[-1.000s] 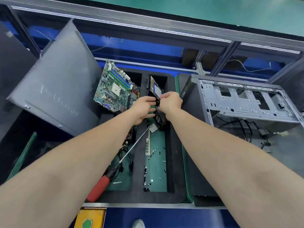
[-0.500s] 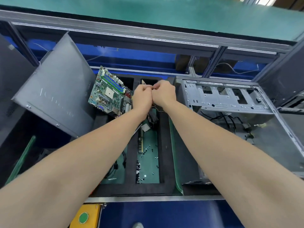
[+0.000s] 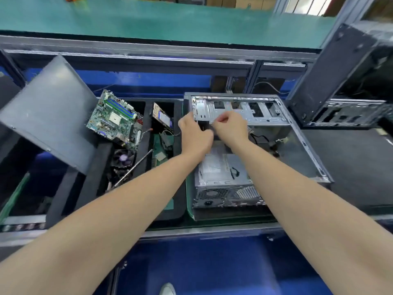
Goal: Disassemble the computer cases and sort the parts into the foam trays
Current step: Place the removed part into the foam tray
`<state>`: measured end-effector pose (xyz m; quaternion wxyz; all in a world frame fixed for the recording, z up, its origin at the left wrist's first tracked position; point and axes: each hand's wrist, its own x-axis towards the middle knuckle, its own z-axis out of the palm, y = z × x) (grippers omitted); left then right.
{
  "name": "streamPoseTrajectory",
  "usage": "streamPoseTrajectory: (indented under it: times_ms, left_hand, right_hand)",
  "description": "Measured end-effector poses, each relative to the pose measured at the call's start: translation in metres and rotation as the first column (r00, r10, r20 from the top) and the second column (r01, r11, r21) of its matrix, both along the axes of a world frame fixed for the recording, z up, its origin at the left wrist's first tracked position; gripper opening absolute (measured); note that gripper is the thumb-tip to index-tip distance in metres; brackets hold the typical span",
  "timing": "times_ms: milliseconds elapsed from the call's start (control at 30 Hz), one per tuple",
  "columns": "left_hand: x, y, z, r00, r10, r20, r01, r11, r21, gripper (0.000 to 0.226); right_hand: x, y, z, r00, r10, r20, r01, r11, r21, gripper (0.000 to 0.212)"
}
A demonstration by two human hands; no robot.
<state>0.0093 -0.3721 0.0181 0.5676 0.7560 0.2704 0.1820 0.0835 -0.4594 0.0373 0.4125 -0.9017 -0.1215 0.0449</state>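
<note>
Both hands met over the open computer case point(image 3: 302, 150), which lay on its side on the green mat just right of the black foam tray point(image 3: 146, 135); the left hand point(image 3: 195, 135) sat at the near left corner of the case's metal drive cage point(image 3: 255, 111), fingers curled down over a dark part there, though I could not tell whether it gripped it; the right hand point(image 3: 230, 129) was just beside it, thumb and forefinger drawn close as if pinching, but what lay between them was too small to make out. A grey power supply point(image 3: 223, 179) sat in the case, under the 2 forearms. In the tray, a green motherboard point(image 3: 114, 118) leaned tilted in the left compartment above a cooler fan point(image 3: 123, 158); a hard drive point(image 3: 162, 117) stood tilted at the far end of the middle compartment; a screwdriver shaft point(image 3: 136, 169) lay slanted across the divider between them. A grey side panel point(image 3: 49, 111) leaned at the left; a 2nd case point(image 3: 340, 81) stood at the right.
</note>
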Motion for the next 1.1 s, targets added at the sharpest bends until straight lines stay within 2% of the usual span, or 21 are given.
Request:
streamPoseTrajectory:
  times_ms: [33, 67, 133, 167, 200, 233, 333, 433, 633, 733, 900, 1100]
  left_hand:
    - [-0.006, -0.004, -0.001, 0.999, 0.014, -0.031, -0.014, 1.0, 0.002, 0.079]
    - [-0.011, -0.007, -0.002, 0.997, 0.024, -0.08, -0.024, 1.0, 0.005, 0.079]
    - [-0.02, -0.015, -0.005, 0.969, 0.029, -0.247, -0.021, 0.999, 0.035, 0.076]
    - [-0.025, -0.02, -0.008, 0.938, 0.032, -0.344, -0.011, 0.998, 0.063, 0.073]
    - [-0.029, -0.023, -0.01, 0.908, 0.044, -0.418, -0.002, 0.995, 0.1, 0.07]
    - [-0.032, -0.026, -0.014, 0.889, 0.067, -0.454, 0.002, 0.989, 0.15, 0.068]
    - [-0.034, -0.028, -0.017, 0.87, 0.152, -0.469, 0.0, 0.951, 0.308, 0.064]
    - [-0.035, -0.029, -0.015, 0.867, 0.177, -0.465, 0.01, 0.928, 0.371, 0.064]
    - [-0.033, -0.028, -0.02, 0.877, 0.195, -0.439, 0.004, 0.911, 0.412, 0.059]
    - [-0.036, -0.029, -0.02, 0.882, 0.182, -0.435, 0.01, 0.915, 0.403, 0.067]
    - [-0.033, -0.026, -0.018, 0.884, 0.207, -0.418, -0.037, 0.924, 0.381, 0.064]
    - [-0.036, -0.028, -0.021, 0.887, 0.209, -0.411, -0.045, 0.926, 0.374, 0.069]
  right_hand:
    - [-0.004, -0.008, -0.009, 0.995, -0.004, -0.097, 0.003, 1.0, -0.014, 0.028]
    - [-0.009, -0.014, -0.017, 0.968, 0.013, -0.249, -0.015, 1.0, -0.008, 0.049]
    - [-0.02, -0.025, -0.029, 0.817, 0.113, -0.566, -0.098, 0.994, 0.058, 0.09]
    - [-0.025, -0.029, -0.033, 0.744, 0.175, -0.645, -0.153, 0.984, 0.091, 0.098]
    - [-0.027, -0.033, -0.038, 0.709, 0.21, -0.673, -0.194, 0.976, 0.1, 0.102]
    - [-0.028, -0.034, -0.041, 0.711, 0.219, -0.668, -0.215, 0.972, 0.09, 0.104]
    - [-0.027, -0.029, -0.045, 0.798, 0.207, -0.566, -0.207, 0.976, 0.065, 0.1]
    - [-0.027, -0.028, -0.046, 0.832, 0.215, -0.511, -0.206, 0.976, 0.074, 0.096]
    - [-0.022, -0.024, -0.05, 0.885, 0.209, -0.416, -0.213, 0.976, 0.037, 0.084]
    - [-0.025, -0.027, -0.048, 0.896, 0.219, -0.387, -0.225, 0.974, 0.031, 0.082]
    - [-0.023, -0.023, -0.047, 0.951, 0.2, -0.234, -0.21, 0.977, -0.018, 0.052]
    - [-0.023, -0.026, -0.048, 0.961, 0.198, -0.194, -0.204, 0.979, -0.007, 0.049]
